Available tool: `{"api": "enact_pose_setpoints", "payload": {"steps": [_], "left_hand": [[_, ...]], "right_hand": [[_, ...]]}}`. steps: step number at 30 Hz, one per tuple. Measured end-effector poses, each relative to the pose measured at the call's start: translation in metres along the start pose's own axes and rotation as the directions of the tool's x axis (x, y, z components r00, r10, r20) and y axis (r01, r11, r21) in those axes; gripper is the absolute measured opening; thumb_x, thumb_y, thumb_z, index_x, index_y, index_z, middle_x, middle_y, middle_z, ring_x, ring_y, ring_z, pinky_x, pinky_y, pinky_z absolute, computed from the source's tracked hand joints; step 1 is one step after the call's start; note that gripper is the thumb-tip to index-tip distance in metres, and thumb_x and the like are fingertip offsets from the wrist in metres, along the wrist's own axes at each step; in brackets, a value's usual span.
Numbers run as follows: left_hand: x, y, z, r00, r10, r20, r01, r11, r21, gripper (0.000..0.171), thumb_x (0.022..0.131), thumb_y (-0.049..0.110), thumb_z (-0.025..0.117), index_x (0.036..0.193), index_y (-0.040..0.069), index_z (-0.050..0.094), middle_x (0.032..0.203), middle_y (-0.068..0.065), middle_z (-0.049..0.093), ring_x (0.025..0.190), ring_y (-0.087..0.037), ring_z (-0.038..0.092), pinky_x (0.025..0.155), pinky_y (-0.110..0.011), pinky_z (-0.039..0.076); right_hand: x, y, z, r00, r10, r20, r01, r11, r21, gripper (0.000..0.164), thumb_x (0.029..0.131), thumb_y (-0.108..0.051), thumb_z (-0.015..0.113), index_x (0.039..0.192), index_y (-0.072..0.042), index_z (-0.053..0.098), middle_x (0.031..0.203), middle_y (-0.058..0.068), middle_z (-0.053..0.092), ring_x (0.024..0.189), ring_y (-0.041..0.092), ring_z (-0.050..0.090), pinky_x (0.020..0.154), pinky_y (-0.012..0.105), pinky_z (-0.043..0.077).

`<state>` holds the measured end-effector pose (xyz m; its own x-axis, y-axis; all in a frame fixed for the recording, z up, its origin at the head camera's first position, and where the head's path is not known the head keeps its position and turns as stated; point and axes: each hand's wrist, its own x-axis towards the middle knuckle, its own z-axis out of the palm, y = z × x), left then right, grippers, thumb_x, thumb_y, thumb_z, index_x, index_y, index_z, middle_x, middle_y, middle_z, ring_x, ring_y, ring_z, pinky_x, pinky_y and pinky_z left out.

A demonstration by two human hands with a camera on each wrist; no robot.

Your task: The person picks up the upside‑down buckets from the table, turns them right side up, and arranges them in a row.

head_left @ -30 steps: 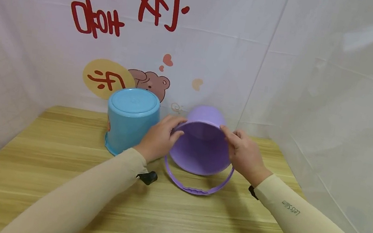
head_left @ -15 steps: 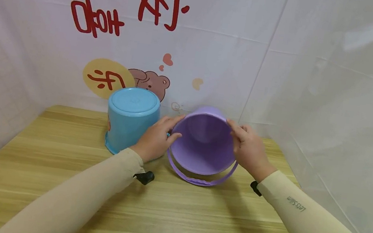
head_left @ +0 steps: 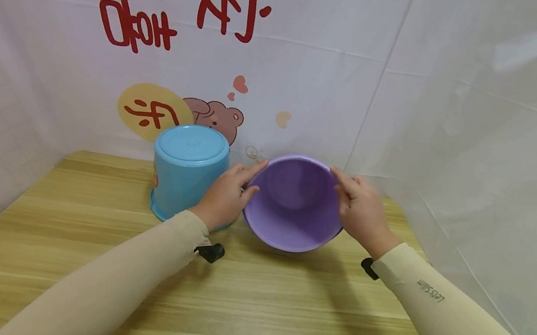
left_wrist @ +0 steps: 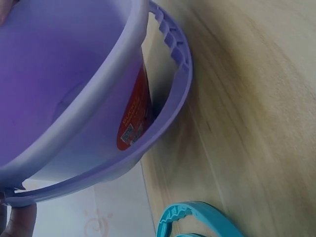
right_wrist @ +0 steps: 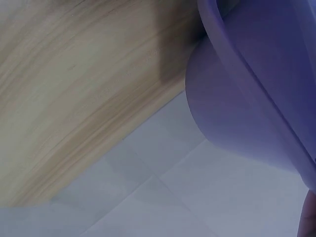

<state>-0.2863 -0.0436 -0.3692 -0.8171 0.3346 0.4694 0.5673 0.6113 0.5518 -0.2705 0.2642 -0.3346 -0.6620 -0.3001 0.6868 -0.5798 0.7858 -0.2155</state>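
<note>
A purple bucket (head_left: 292, 216) tilts with its open mouth toward me near the table's back edge. My left hand (head_left: 226, 193) grips its rim on the left, and my right hand (head_left: 360, 209) grips the rim on the right. In the left wrist view, the bucket's purple handle (left_wrist: 170, 106) hangs beneath the body, past a red label (left_wrist: 132, 123); a fingertip presses near the handle's joint. The right wrist view shows the bucket's outer wall (right_wrist: 222, 103) and a sliver of finger at the edge. From the head, the handle is hidden behind the rim.
Just left of my left hand, a light blue bucket (head_left: 186, 179) stands upside down on the wooden table (head_left: 249, 302). Its teal handle (left_wrist: 202, 215) shows in the left wrist view. A white printed curtain (head_left: 311, 82) closes off the back and sides.
The purple bucket has tipped so its mouth faces more upward and its rim has risen. Its handle has swung back under it, out of the head view. Both hands keep their grip.
</note>
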Motion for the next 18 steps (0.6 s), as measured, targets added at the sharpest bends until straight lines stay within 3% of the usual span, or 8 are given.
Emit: {"api": "enact_pose_setpoints", "payload": {"steps": [9, 18], "left_hand": [[0.004, 0.007, -0.004, 1.000, 0.010, -0.011, -0.010, 1.000, -0.006, 0.056, 0.106, 0.014, 0.062, 0.160, 0.026, 0.048, 0.095, -0.006, 0.055, 0.075, -0.019, 0.049, 0.066, -0.033, 0.046], [0.008, 0.012, -0.008, 0.999, -0.034, -0.015, 0.033, 0.998, -0.050, 0.057, 0.106, 0.012, 0.060, 0.160, 0.022, 0.047, 0.097, -0.008, 0.056, 0.077, -0.021, 0.050, 0.067, -0.033, 0.047]], "right_hand": [[0.000, 0.003, -0.002, 0.999, 0.040, 0.027, -0.041, 0.999, 0.027, 0.042, 0.101, 0.002, 0.064, 0.143, -0.002, 0.064, 0.097, 0.020, 0.070, 0.078, 0.029, 0.060, 0.065, 0.039, 0.049], [-0.007, 0.009, -0.006, 0.993, 0.052, 0.101, -0.055, 0.998, 0.021, 0.049, 0.103, 0.003, 0.058, 0.152, -0.002, 0.055, 0.095, 0.016, 0.065, 0.077, 0.024, 0.053, 0.065, 0.036, 0.045]]}}
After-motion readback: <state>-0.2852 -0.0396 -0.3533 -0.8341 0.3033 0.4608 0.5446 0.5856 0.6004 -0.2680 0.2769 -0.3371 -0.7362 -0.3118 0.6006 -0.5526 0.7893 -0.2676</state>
